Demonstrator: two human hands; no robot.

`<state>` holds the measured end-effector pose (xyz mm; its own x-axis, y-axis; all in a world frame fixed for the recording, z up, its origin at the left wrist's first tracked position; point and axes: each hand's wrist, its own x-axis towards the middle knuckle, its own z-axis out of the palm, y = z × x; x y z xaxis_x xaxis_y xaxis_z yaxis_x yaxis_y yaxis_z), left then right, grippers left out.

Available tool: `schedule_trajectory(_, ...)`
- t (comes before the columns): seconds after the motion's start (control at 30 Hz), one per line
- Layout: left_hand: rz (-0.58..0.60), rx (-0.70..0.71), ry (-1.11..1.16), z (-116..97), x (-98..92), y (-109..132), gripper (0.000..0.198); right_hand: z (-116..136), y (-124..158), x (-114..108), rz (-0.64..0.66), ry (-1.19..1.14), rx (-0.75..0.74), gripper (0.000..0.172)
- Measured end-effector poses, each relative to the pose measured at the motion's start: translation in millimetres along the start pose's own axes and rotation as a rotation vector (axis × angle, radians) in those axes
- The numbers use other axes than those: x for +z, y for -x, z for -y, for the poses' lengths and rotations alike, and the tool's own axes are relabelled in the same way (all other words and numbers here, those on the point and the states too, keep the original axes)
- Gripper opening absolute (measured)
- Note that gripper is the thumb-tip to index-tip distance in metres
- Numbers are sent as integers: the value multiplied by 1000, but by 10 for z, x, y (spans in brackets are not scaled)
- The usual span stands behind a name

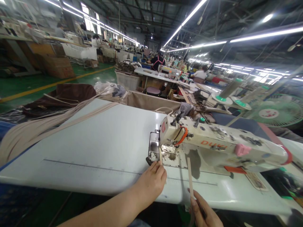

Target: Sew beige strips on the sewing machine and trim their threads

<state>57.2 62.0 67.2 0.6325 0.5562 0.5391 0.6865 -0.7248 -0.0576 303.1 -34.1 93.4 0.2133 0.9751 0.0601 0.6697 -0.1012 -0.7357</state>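
Note:
My left hand (155, 178) lies at the front of the sewing machine's (208, 143) needle plate, fingers bent and pressed together. A narrow beige strip (160, 155) runs from beneath those fingertips toward the presser foot (167, 148). Lower right, at the table's front edge, my right hand (204, 211) pinches another length of beige strip (190, 173), whose free end points up toward the machine. Whether the two lengths are one piece cannot be seen. A metal guide plate (154, 143) stands just left of the needle area.
A bundle of long beige strips (42, 130) drapes over the left side of the white table (113, 135), which has a printed ruler line (94, 167). Behind it is a fabric-lined bin (151, 101). A fan (274, 112) and thread cones (230, 90) stand right. Other people work farther back.

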Motion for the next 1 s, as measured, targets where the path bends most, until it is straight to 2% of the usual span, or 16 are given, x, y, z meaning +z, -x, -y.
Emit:
schedule_trajectory(0.17, 32, 12, 7, 22, -48, 11, 26, 72, 26, 56, 9, 30, 21, 69)
schedule_trajectory(0.33, 38, 10, 34, 25, -18, 43, 26, 112, 39, 58, 7, 40, 23, 71)
schedule_trajectory(0.6, 74, -141, 124, 163, -26, -25, 30, 131, 70, 97, 32, 45, 36, 68)
schedule_trajectory(0.8, 109, -281, 272, 295, -22, -138, 44, 163, 59, 156, 32, 62, -11, 67)
schedule_trajectory(1.0, 140, -323, 316, 464, 43, -260, 42, 188, 42, 219, 63, 70, -30, 63)
